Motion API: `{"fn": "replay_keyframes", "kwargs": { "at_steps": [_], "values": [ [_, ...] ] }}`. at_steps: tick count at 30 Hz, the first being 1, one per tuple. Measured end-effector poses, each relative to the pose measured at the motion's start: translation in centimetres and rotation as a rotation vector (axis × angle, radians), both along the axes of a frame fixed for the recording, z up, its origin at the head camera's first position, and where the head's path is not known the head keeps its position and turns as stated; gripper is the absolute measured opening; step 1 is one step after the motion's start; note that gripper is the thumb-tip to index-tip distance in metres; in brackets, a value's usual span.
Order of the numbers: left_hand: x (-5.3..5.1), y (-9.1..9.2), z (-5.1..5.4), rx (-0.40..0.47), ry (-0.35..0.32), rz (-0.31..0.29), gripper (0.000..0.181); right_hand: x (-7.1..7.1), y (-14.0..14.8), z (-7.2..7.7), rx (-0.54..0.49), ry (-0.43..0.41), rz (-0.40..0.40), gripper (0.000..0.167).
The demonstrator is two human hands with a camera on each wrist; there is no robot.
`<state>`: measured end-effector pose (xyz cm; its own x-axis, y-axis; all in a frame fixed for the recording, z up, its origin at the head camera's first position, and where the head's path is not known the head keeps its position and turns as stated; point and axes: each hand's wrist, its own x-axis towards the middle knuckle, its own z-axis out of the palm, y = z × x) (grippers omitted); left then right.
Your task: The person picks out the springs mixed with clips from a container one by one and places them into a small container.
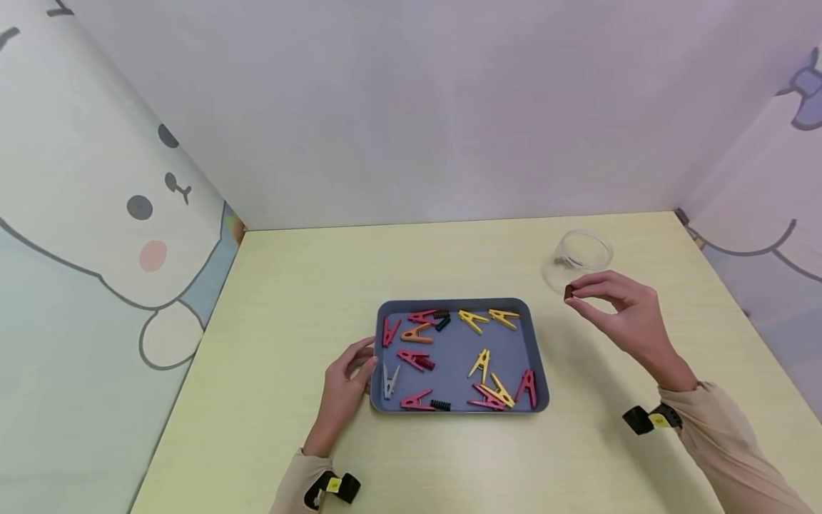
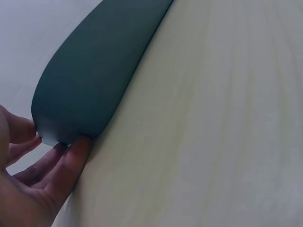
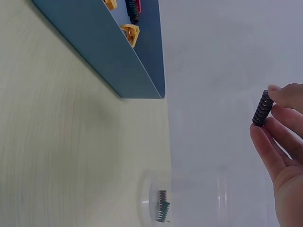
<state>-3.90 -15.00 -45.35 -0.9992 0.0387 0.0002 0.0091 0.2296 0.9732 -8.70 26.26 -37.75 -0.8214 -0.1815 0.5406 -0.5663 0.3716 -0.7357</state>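
Note:
My right hand (image 1: pixel 619 314) pinches a dark coil spring (image 3: pixel 262 108) between thumb and fingertips, raised above the table at the right. Behind it stands a clear round container (image 1: pixel 584 250); a few springs (image 3: pixel 163 206) lie inside, seen in the right wrist view. At the middle of the table sits a grey-blue tray (image 1: pixel 449 407) with yellow clips (image 1: pixel 473 321), red clips (image 1: pixel 526 389), an orange clip (image 1: pixel 417 334), a grey clip (image 1: pixel 389 382) and several coil springs (image 1: pixel 440 405). My left hand (image 1: pixel 343 385) grips the tray's left side by its wall.
The pale wooden table (image 1: pixel 289 285) extends around the tray. A white wall (image 1: pixel 449 143) rises along its back edge. Printed cartoon panels (image 1: pixel 96 214) stand at the left and right sides.

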Motion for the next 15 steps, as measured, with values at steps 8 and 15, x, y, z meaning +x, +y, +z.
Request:
{"fn": "replay_keyframes", "kwargs": {
  "at_steps": [8,15],
  "values": [
    [0.0,0.0,0.0,-0.008,0.012,0.001,0.035,-0.6,0.5,0.1,0.008,0.009,-0.024,0.026],
    [0.0,0.1,0.0,0.006,0.003,0.001,0.035,-1.8,1.9,-1.3,0.005,0.008,-0.055,0.028]
  ]
}}
